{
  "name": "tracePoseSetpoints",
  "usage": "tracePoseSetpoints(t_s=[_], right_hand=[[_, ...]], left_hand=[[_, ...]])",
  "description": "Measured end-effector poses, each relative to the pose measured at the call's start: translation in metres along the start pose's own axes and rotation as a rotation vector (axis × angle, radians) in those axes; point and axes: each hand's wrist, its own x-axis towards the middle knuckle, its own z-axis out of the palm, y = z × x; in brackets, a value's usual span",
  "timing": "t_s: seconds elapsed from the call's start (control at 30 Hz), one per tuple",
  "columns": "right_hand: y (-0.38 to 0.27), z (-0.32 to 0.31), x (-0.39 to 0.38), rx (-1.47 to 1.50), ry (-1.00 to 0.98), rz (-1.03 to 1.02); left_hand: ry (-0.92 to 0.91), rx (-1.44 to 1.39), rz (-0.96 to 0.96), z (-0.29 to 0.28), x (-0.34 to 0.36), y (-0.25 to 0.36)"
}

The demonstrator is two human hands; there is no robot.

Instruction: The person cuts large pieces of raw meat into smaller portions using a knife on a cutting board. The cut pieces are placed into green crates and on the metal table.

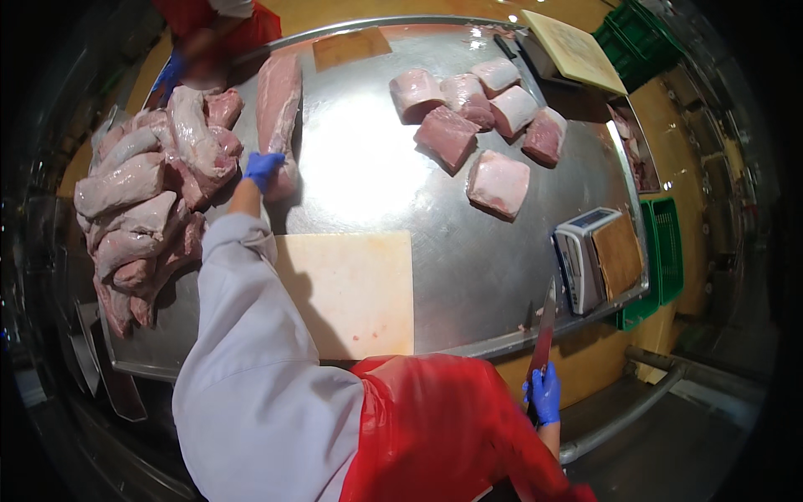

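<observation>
My left hand (263, 169), in a blue glove, reaches far across the steel table (468, 251) and grips the near end of a long pink pork loin (278, 100) lying lengthwise. My right hand (544, 393), also blue-gloved, hangs beside my red apron below the table's front edge, shut on the handle of a long knife (544, 330) whose blade points up. A pale cutting board (351, 289) lies right in front of me, bare.
A big heap of whole loins (146, 201) fills the table's left end. Several cut chunks (481, 117) lie at the far right. A small scale (598, 259) sits at the right edge, green crates (665, 247) beyond. Another person in a red apron (213, 29) works opposite.
</observation>
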Motion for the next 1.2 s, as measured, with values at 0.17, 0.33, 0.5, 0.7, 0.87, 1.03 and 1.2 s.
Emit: tracePoseSetpoints(t_s=[0.17,0.33,0.5,0.7,0.87,1.03,1.2], right_hand=[[-0.003,-0.001,0.003,-0.015,-0.016,-0.030],[-0.009,0.002,0.028,-0.070,-0.115,-0.138],[-0.035,0.026,0.056,-0.082,-0.189,-0.252],[-0.054,0.079,0.081,-0.153,-0.328,-0.519],[-0.082,0.102,0.080,-0.063,-0.465,-0.395],[-0.091,0.101,0.081,-0.067,-0.448,-0.436],[-0.058,0.068,0.064,0.010,-0.333,-0.395]], left_hand=[[-0.784,-1.003,-0.187,0.066,-0.117,0.014],[-1.127,-1.492,-0.091,0.075,-0.279,0.034],[-0.957,-1.659,-0.044,0.039,-0.393,-0.147],[-0.299,-0.653,-0.335,-0.010,-0.464,-0.289],[0.031,0.413,0.302,-0.016,-0.468,-0.163],[0.105,0.951,0.347,0.075,-0.427,-0.037],[-0.097,0.618,0.173,0.077,-0.357,-0.007]])
